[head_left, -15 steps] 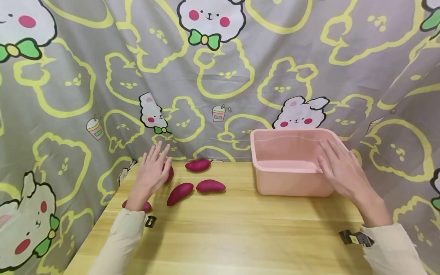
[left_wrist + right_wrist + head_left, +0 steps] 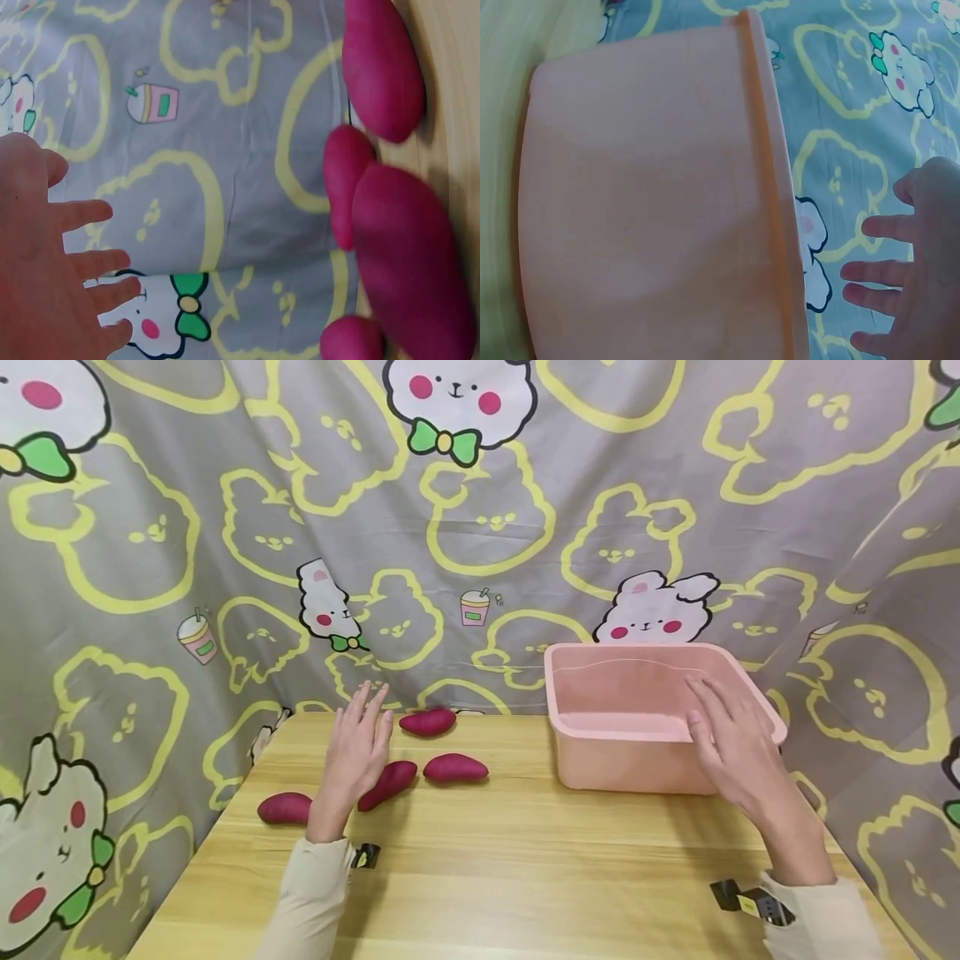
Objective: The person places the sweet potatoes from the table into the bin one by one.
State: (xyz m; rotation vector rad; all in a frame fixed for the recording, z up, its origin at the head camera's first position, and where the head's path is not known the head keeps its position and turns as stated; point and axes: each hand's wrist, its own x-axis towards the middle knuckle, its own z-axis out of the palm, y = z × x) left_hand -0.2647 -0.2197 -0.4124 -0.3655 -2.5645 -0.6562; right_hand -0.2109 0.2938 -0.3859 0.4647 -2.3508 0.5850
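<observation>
Several purple sweet potatoes lie on the left of the table. One sweet potato [image 2: 285, 808] is left of my left wrist, another [image 2: 390, 787] is partly covered by my left hand [image 2: 354, 764], and two more [image 2: 456, 768] lie to its right and beyond. My left hand hovers above them with straight fingers and holds nothing. In the left wrist view, a large sweet potato [image 2: 409, 259] is close below the hand. My right hand [image 2: 738, 760] is held over the near right side of a pink plastic bin [image 2: 630, 767], its fingers extended and gripping nothing.
The wooden table [image 2: 510, 877] carries the bin at its back right. A grey curtain [image 2: 502, 543] with yellow outlines and rabbit prints hangs behind and along both sides. A black wrist camera [image 2: 765, 906] is strapped at the right cuff.
My left hand has moved right and slightly nearer, now covering part of a middle sweet potato and uncovering more of the left one. My right hand has shifted slightly left and nearer.
</observation>
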